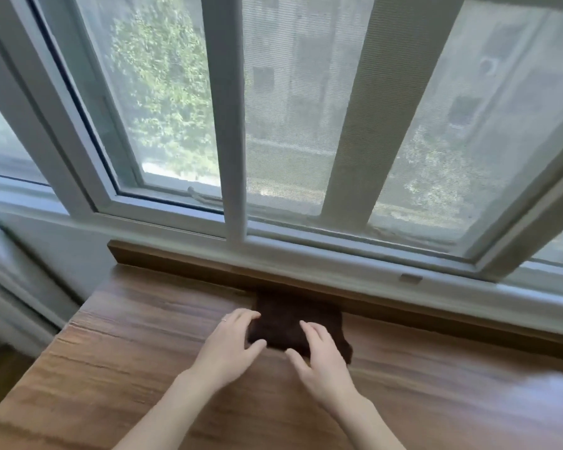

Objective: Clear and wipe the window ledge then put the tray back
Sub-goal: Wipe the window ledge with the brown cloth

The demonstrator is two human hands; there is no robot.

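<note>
A dark brown folded cloth [290, 319] lies flat on the wooden window ledge [143, 319], pushed up against the raised wooden strip under the window. My left hand [231, 345] rests on the cloth's left edge, fingers spread, thumb at its near edge. On the cloth's near right part lies my right hand [319, 355], fingers spread and pressing down. Both hands touch the cloth from above. No tray is in view.
The white window frame [231, 125] with a mesh screen rises directly behind the ledge. The ledge's left end drops off beside a white wall and radiator-like panel [10, 287]. Bare wood stretches to the right [468, 384].
</note>
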